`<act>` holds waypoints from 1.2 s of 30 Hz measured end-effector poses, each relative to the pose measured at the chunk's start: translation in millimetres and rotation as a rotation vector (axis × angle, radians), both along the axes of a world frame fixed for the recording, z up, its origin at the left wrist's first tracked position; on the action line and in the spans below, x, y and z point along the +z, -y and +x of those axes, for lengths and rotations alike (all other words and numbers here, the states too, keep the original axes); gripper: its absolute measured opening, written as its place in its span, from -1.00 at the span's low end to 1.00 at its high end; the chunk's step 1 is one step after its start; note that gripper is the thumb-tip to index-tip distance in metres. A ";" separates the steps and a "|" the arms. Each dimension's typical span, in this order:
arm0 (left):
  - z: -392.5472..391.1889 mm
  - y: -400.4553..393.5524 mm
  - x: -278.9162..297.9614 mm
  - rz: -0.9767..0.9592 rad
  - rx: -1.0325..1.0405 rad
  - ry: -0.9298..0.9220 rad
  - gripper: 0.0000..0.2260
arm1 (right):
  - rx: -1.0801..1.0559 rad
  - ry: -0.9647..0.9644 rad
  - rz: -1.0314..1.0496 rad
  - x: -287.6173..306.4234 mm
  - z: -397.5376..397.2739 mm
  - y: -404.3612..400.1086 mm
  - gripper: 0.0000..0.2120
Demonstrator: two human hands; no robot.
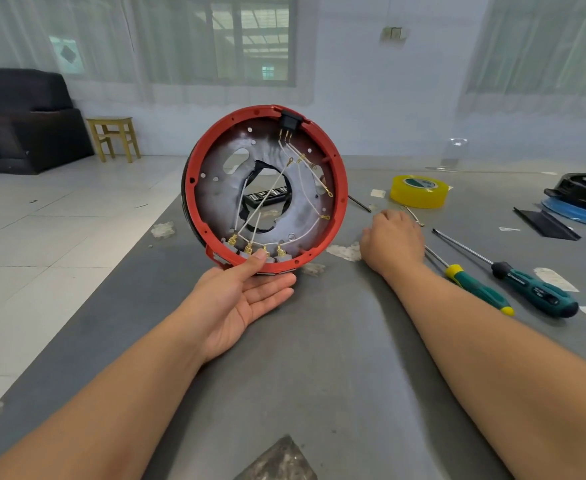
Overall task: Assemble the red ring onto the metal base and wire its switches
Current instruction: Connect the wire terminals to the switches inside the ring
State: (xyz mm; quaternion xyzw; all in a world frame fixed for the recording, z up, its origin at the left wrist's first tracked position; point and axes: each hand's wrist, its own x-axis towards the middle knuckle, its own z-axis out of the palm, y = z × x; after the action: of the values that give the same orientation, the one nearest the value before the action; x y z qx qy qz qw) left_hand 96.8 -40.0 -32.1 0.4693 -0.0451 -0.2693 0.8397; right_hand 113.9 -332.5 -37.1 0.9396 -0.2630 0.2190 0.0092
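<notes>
The red ring (342, 188) stands upright on its edge above the grey table, with the metal base (215, 192) seated inside it. My left hand (246, 292) grips the ring's bottom rim, thumb on the inner side beside several grey switches (250, 252) with gold terminals. White wires (305, 199) cross the base's central hole and run up to a black rocker switch (289, 120) at the top of the ring. My right hand (393, 240) rests knuckles-up on the table to the right of the ring, fingers curled; what lies under them is hidden.
Two green-handled screwdrivers (475, 284) (534, 289) lie right of my right hand. A yellow tape roll (419, 192) sits further back, with a black part on a blue ring (579, 199) at the far right. A black bit case (267, 197) shows through the base's hole. The table's left edge drops to tiled floor.
</notes>
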 end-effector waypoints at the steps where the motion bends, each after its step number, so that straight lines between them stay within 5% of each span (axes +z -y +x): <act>1: 1.0 0.0 -1.0 -0.004 -0.006 -0.001 -0.74 | -0.055 -0.018 -0.006 0.7 7.2 4.4 -0.56; 7: 4.7 0.1 -2.7 -0.017 -0.009 -0.018 -0.64 | -0.276 -0.177 0.074 0.3 41.5 29.8 -0.29; 12: 4.9 1.0 -2.5 -0.020 0.002 -0.022 -0.57 | -0.282 -0.262 0.183 1.4 54.0 37.5 -0.25; 17: 4.9 2.0 -1.9 -0.019 0.010 -0.028 -0.58 | -0.187 -0.254 0.082 2.3 50.5 32.3 -0.24; 23: 5.9 1.0 -3.4 -0.023 0.002 -0.029 -0.60 | -0.085 -0.214 -0.016 -0.5 39.2 8.7 -0.37; 31: 4.7 -0.2 -3.7 -0.023 0.016 -0.025 -0.81 | 0.126 -0.036 -0.133 -8.0 -9.1 -39.7 -0.80; 36: 0.0 -2.9 -0.9 -0.013 0.043 -0.025 -0.83 | 0.292 0.034 -0.075 -9.9 -44.2 -72.0 -0.79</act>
State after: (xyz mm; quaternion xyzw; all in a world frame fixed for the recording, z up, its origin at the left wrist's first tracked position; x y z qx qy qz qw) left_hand 96.9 -37.1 -33.0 0.4615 -0.0263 -0.2568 0.8488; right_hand 69.7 -260.5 -47.0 0.9630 -0.1151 0.2437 0.0079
